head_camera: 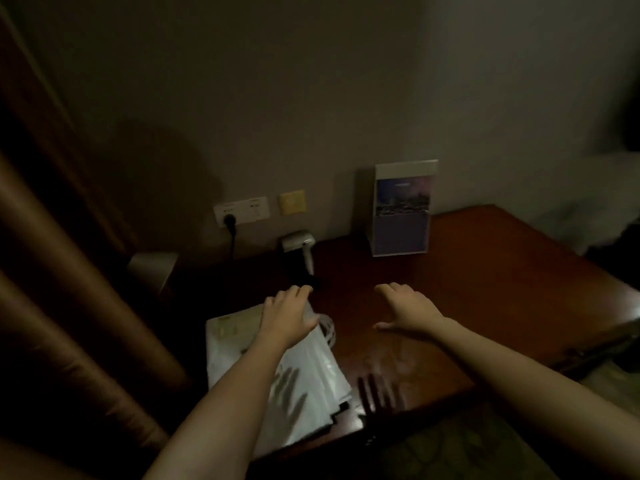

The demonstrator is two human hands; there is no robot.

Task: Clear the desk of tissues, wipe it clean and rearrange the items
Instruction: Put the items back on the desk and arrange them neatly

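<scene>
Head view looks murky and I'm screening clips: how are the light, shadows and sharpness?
Head view: dim overall, curtain nearly black; left hand and right hand throw finger shadows on the bag and desk; faint sheen on the desk; right edge blurred.

both hands (290, 315) (408, 308) spread above desk (485, 289), white bag (304, 375)

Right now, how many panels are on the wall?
2: a white socket panel holding a black plug, and a yellow panel just right of it. Others may be hidden.

Bare desk (485, 289) right; white bag (301, 386) blocks left
</scene>
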